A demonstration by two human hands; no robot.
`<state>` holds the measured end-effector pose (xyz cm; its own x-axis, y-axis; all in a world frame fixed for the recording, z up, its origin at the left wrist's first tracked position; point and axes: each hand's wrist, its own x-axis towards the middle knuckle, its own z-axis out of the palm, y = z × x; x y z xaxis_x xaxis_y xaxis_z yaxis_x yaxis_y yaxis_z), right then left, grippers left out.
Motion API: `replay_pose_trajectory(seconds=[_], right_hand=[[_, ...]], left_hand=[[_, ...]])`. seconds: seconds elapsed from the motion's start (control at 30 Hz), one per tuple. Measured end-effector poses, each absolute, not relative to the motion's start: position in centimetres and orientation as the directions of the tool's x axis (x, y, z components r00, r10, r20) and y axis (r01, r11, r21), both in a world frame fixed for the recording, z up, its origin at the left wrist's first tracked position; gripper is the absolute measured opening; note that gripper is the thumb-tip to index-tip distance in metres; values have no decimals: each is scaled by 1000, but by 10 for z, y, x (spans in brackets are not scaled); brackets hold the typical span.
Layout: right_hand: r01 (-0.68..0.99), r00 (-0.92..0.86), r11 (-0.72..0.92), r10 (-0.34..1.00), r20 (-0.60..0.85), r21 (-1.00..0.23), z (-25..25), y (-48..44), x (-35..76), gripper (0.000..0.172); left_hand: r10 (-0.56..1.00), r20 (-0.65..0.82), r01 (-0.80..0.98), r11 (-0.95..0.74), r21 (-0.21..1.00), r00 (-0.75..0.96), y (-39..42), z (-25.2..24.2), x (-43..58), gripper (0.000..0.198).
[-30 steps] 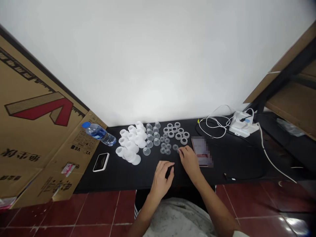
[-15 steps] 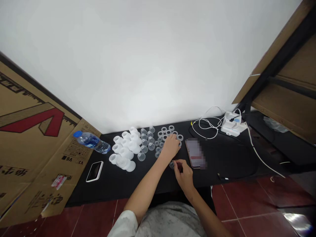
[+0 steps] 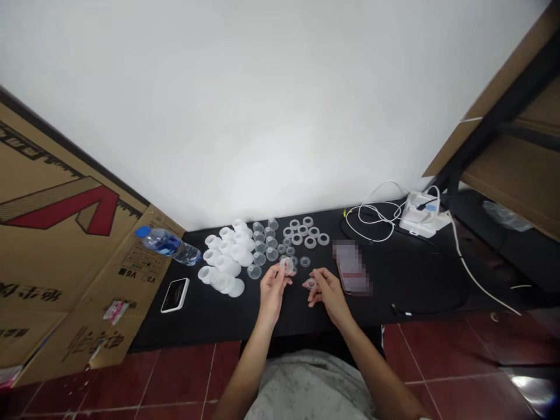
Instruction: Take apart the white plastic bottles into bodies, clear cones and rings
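over a black desk (image 3: 210, 326) (red tiles (image 3: 175, 373) below), left hand (image 3: 272, 291) pinches a clear cup (image 3: 286, 266), right hand (image 3: 328, 294) a ring (image 3: 310, 284).

Clear pieces (image 3: 286, 266) partly hidden by hands (image 3: 272, 294), phone (image 3: 351, 267) — blurred out

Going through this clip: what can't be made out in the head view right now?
Phone: screen hidden by pixelated blur.
Clear cup: left hand fingers cover part of it.
Clear ring: right hand fingers cover part of it.
Smallest clear parts: too small to see their shape.
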<state>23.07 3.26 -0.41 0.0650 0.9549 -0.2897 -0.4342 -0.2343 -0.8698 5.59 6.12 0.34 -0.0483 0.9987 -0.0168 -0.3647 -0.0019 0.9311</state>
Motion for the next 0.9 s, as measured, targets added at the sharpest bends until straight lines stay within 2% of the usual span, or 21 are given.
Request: replay_pose_trajectory(seconds=[0.07,0.17,0.33,0.57,0.73,0.9], right_hand=[[-486,21,-282,942,-334,-827,-1,38,229,56],[-526,-65,-288,952,-300,-800,0,41,228,53],[-451,-75,-133,991,-111,-883,-7,36,224,47],[-243,-123,50,989,82,-969,-4,31,224,37],[-222,-159,43,984,80,-974,-6,32,223,36],[-257,-15,7,1000,11,-966,-15,34,220,37]], left_hand=[[994,-92,-478,54,877,-56,51,-5,54,40],[990,-128,-515,76,854,-66,44,-10,51,42],[990,-105,-401,59,914,-96,43,-14,47,42],[998,-54,-288,43,957,-29,40,-15,53,48],[1000,-24,-242,22,970,-8,39,-14,55,46],[999,-32,-252,33,967,9,40,-15,55,43]])
